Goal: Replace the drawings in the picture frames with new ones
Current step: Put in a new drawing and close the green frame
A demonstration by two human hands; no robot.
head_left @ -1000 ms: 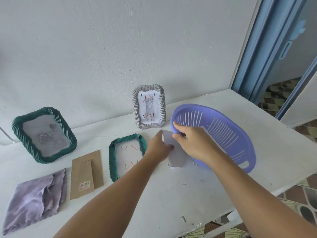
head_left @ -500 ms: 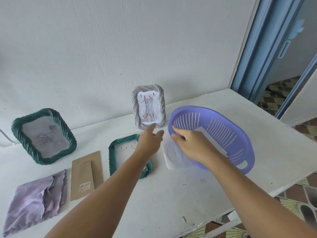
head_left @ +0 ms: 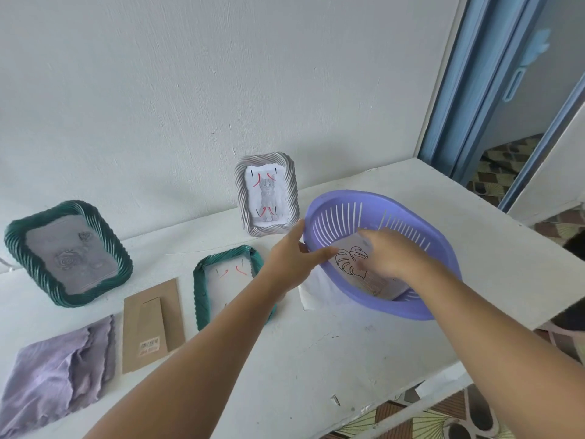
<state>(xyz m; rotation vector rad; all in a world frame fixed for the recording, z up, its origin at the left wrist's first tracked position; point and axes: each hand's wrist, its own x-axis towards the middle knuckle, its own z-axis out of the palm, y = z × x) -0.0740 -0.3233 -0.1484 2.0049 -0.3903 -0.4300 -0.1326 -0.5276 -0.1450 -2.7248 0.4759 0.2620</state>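
1. Head view, what has changed: a second ago a blank sheet was held between both hands in front of the purple basket [head_left: 443,248]. Now the basket is tilted toward the viewer, and the sheet of white paper [head_left: 311,288] is seen lying on the white table [head_left: 316,359] at the basket's near-left edge, partly under it.
2. The left hand [head_left: 294,258] has been moved up to the basket's left rim, which is gripped with the thumb over the inside and the fingers behind it.
3. The right hand [head_left: 389,255] has been moved inside the basket; its fingers are lowered onto a leaf drawing [head_left: 348,259] lying there.
4. Meaning for the task, as a judgement: the old picture seems to have been set aside, and a new drawing is being fetched for the open green frame [head_left: 202,286] lying flat at centre.
5. Its cardboard backing [head_left: 152,327] is seen lying to its left, beside a purple cloth [head_left: 53,369].
6. A grey frame with a cat picture [head_left: 267,193] stands against the wall; a larger green frame [head_left: 66,251] leans at far left.
7. Hard to make out: the right fingers are blurred, so it cannot be told whether they are pinching the drawing or only pressing on it. The open frame's right side is hidden by the left forearm.
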